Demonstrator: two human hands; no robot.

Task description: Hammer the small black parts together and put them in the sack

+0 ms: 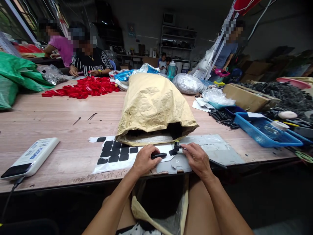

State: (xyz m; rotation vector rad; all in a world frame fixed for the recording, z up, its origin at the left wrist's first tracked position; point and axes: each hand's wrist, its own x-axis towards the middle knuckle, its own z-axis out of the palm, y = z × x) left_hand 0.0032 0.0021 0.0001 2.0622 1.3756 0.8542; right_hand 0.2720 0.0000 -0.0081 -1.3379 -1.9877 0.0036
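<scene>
My left hand (146, 159) is closed around a short black plastic piece (160, 155) just above the table's front edge. Between the fingers of my right hand (197, 160) is a small thin-handled tool with a dark head (176, 145), yellowish at its top. The head is over a loose black patch (172, 152) at the end of a white backing sheet. Rows of black rounded-square stickers (113, 151) cover that sheet's left part. Behind both hands lies a large tan paper sack (156, 101), its dark mouth facing me. A grey board (217, 147) is under my right hand's side.
A white power bank (30, 158) with a cable lies at left. Red plastic parts (85, 87) are heaped behind it. Blue trays (265, 133), a cardboard box (249, 97) and black parts (288, 94) crowd the right. An open sack (160, 209) is between my legs. Other people are farther back.
</scene>
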